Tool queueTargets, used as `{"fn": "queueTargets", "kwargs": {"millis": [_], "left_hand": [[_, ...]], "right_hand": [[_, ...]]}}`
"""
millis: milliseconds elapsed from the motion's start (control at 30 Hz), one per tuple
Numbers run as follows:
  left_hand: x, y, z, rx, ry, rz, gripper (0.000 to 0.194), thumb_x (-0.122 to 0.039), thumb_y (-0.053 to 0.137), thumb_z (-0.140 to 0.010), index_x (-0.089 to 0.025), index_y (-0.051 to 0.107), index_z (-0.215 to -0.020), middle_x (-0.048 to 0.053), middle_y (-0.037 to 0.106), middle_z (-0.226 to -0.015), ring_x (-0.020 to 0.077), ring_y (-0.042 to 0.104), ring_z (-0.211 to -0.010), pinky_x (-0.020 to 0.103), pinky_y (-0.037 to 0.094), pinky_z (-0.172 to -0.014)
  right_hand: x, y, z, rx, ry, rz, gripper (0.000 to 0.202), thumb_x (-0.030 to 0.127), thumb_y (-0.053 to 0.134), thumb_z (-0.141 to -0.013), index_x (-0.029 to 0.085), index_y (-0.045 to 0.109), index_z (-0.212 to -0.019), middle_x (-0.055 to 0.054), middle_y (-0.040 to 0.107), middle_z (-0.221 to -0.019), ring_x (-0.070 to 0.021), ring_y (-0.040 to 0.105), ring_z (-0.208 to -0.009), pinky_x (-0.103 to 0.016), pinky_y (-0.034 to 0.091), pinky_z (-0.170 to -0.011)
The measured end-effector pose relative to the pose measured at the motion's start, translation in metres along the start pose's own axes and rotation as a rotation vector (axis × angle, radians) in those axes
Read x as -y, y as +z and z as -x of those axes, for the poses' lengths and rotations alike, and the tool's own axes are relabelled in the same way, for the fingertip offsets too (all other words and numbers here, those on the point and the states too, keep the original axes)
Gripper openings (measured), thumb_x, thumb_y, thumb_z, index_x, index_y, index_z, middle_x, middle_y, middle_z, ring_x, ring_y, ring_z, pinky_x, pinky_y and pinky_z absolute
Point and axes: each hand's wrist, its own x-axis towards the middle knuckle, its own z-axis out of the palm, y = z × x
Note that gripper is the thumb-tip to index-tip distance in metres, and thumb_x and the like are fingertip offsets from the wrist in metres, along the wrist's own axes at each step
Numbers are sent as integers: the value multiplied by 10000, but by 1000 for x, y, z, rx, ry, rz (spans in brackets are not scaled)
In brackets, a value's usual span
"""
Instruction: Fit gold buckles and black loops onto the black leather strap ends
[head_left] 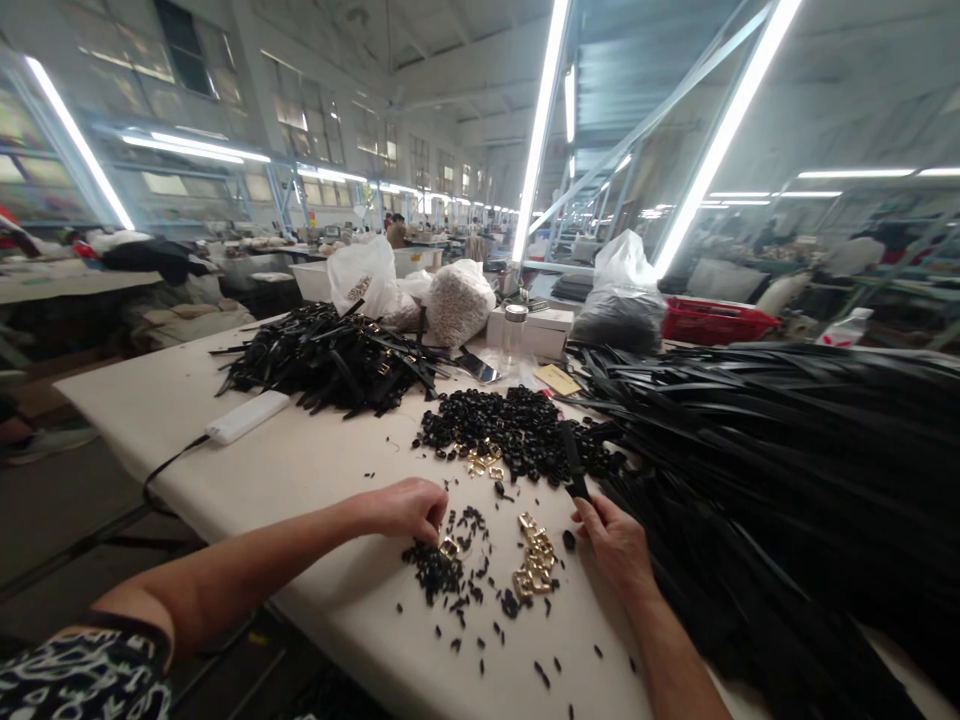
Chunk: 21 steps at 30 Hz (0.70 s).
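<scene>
My left hand (pixel 409 510) is closed in a pinch low over a pile of small black pieces (pixel 435 572). A gold buckle (pixel 448 547) shows at its fingertips, partly covered by them. On the right, my right hand (pixel 616 545) grips the lower end of a black strap (pixel 574 460), which points up and away from me. Between the hands lies a cluster of gold buckles (pixel 535 560). Beyond them is a heap of black oval loops (pixel 510 425), with a few more gold buckles (pixel 484 460) at its near edge.
A mass of long black straps (pixel 787 450) covers the table's right side. Finished-looking straps with buckles (pixel 330 355) are heaped at the back left. A white power bank (pixel 247 417) with a cable, a glass jar (pixel 514 335), a phone (pixel 478 366) and filled plastic bags (pixel 459 300) also lie about.
</scene>
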Motion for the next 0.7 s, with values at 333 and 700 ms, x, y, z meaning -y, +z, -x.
{"fn": "queueTargets", "kwargs": {"millis": [333, 700], "left_hand": [[1, 6, 5, 46, -38, 154, 231, -188, 741, -639, -182, 616, -833, -37, 585, -725, 115, 517, -650, 201, 354, -554], [0, -21, -28, -65, -19, 253, 211, -243, 650, -753, -137, 577, -921, -22, 588, -745, 114, 540, -662, 222, 390, -608]], "right_hand": [[13, 0, 2, -25, 8, 33, 415, 567, 469, -819, 190, 636, -774, -51, 693, -679, -190, 636, -550, -275, 455, -564], [11, 0, 2, -25, 11, 31, 419, 566, 473, -825, 187, 630, -741, -49, 697, -683, -175, 633, -537, -258, 444, -545]]}}
